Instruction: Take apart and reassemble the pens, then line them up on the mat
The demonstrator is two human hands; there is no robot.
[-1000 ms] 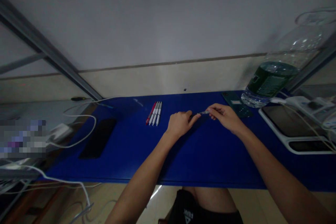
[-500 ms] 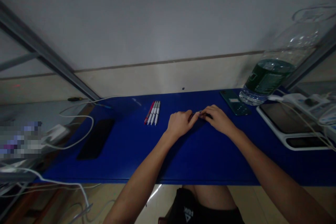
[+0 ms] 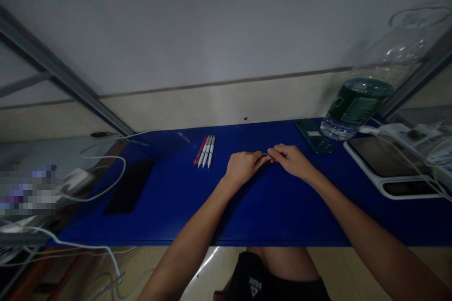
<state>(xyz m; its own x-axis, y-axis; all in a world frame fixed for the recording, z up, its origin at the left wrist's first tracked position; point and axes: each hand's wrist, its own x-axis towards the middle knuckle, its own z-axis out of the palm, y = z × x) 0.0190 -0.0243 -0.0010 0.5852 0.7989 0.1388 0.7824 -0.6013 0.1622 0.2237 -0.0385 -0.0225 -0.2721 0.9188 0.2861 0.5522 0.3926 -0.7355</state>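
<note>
Two hands pinch a slim pen-like piece (image 3: pixel 265 154) above the worktop (image 3: pixel 282 216)

The piece is held crosswise between the fingertips, nearer the worktop's back edge than its front edge; the fingers hide most of it. The left hand (image 3: pixel 242 168) pinches one end, thumb against fingers. The right hand (image 3: pixel 291 160) pinches the other, its fingertips just beside the left's. Left of the hands, toward the back edge, a red pen (image 3: pixel 200 151) and three white pens (image 3: pixel 206 151) lie side by side. Beyond the right hand, a teal phone (image 3: pixel 313 136) lies near the back edge, with a large bottle (image 3: pixel 360 103) beside it toward the back right corner. A white-framed device (image 3: pixel 391 164) sits at the right; a black slab (image 3: pixel 130 187) lies near the left edge.
</note>
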